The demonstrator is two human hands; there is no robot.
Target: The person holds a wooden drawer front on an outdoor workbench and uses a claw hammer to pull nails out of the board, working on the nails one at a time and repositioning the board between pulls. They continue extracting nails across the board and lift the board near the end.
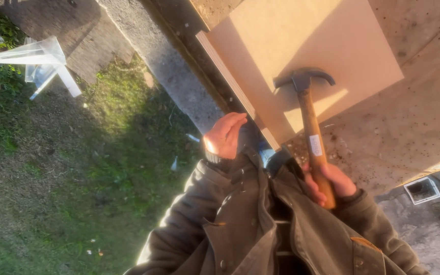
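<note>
Outdoors, right hand grips hammer over board.

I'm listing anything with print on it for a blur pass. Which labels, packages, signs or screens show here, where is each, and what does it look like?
Sticker: on the wooden handle of the hammer held in the right hand, just above the grip; small upright rectangle, white, its print too small to make out.
No packages, signs or screens show.
</note>
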